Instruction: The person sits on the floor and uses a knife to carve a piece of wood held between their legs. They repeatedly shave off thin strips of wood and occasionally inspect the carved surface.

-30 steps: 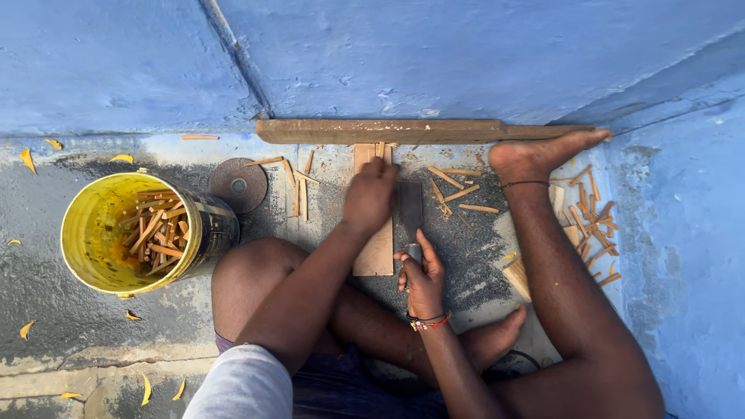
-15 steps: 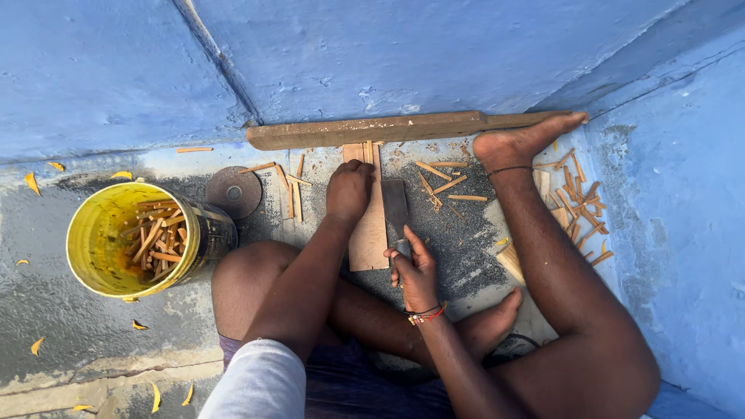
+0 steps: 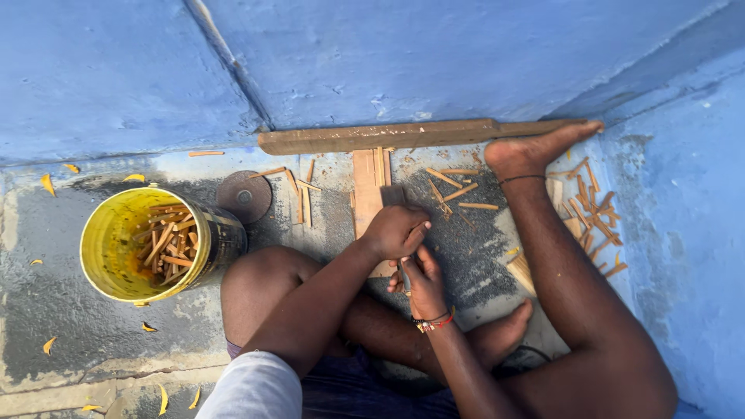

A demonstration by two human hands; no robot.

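The left hand [image 3: 397, 231] is curled into a loose fist, pressing down on the near end of a flat wooden strip [image 3: 366, 194] that lies on the floor [image 3: 62, 310] and runs away from the hand toward a long wooden batten [image 3: 388, 137] at the foot of the blue wall [image 3: 434, 54]. Touching it from just below, the right hand [image 3: 423, 281] is closed narrowly on a thin dark tool [image 3: 404, 277] — possibly a blade, too small to tell. A beaded band circles the right wrist.

Both hands sit knuckle to knuckle, so a slip of the tool could well nick the left hand's fingers; the strip is held only by hand pressure and may skid on the gritty floor.

Left of the hands, well apart, stands a yellow bucket [image 3: 105, 240] holding short wooden sticks [image 3: 164, 247], with a round dark disc [image 3: 244, 196] lying just beyond it. Loose sticks lie scattered beyond the hands on either side of the strip, and another pile [image 3: 594, 213] sits to the right near the side wall. The person's own legs hem the work in — a bent knee [image 3: 260, 283] on the left, the outstretched right leg with its foot [image 3: 535, 151] against the batten, and a second foot [image 3: 504, 334] tucked beside the right wrist.
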